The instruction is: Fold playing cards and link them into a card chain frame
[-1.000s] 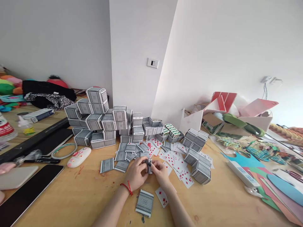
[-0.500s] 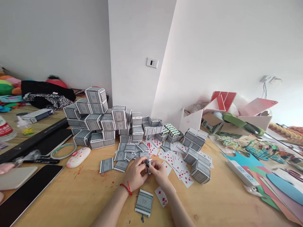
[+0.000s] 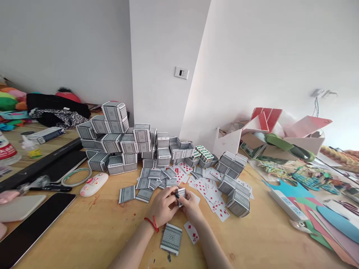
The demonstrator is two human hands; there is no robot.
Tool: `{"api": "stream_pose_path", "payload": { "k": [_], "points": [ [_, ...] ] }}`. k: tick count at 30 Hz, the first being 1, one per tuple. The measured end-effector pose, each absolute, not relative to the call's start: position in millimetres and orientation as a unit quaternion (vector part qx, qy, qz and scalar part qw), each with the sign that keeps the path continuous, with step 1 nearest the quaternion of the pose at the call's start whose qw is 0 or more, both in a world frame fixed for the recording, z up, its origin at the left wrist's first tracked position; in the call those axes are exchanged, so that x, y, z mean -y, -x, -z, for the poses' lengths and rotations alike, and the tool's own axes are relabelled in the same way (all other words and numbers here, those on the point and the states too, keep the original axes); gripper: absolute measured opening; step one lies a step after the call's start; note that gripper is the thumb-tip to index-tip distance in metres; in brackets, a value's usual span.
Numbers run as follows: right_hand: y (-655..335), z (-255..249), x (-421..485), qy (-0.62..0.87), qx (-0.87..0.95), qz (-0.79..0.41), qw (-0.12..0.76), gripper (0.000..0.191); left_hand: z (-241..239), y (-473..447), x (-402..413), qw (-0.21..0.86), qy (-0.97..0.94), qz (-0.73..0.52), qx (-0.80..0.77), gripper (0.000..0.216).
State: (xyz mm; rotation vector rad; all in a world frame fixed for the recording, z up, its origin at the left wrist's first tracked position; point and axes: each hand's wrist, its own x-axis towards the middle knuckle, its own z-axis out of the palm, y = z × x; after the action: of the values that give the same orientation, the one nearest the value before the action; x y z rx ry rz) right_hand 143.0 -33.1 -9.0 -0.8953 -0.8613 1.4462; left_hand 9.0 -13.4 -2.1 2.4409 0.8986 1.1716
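Between the fingertips of my left hand and my right hand is a small folded playing card, mostly hidden by the fingers. Both hands are closed on it, just above the table. A red string bracelet circles my left wrist. Below the hands lies a folded card square, patterned back up. Beside my right forearm a diamond card rests face up. Several folded card squares and loose face-up diamond cards spread out beyond the hands.
Cubes built from folded cards are stacked at the back left; more card cubes stand at the right. A white mouse and a dark tablet lie left. A power strip and coloured paper lie right.
The folded card between my fingers has turned, so more of its pale face shows. My left hand has shifted slightly right. The view has moved a little; other things stay put.
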Motion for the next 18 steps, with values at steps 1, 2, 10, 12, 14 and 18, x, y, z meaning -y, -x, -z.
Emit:
{"api": "stream_pose_path", "payload": {
  "k": [1,2,10,12,14,18],
  "points": [
    [-142.9,9.6,32.5,0.388,0.373,-0.611,0.580,0.037,1.7,-9.3,13.8,0.152,-0.844,-0.408,-0.314,0.014],
    [-143.0,10.8,31.8,0.396,0.378,-0.602,0.581,0.036,1.1,-9.6,14.3,0.163,-0.840,-0.410,-0.317,0.013],
    [-152.4,14.3,26.6,0.470,0.404,-0.455,0.639,0.068,-3.1,-10.1,10.7,0.512,-0.651,-0.462,-0.317,0.008],
    [-151.6,12.3,27.3,0.453,0.427,-0.440,0.648,0.072,-2.4,-9.0,6.0,0.664,-0.531,-0.436,-0.296,0.019],
    [-148.6,10.6,29.3,0.424,0.453,-0.451,0.641,0.078,-1.8,-6.9,1.9,0.765,-0.436,-0.386,-0.275,0.027],
    [-142.0,10.7,34.6,0.392,0.487,-0.483,0.613,0.093,-1.5,-0.6,-1.1,0.828,-0.397,-0.300,-0.259,0.031]
  ]
}}
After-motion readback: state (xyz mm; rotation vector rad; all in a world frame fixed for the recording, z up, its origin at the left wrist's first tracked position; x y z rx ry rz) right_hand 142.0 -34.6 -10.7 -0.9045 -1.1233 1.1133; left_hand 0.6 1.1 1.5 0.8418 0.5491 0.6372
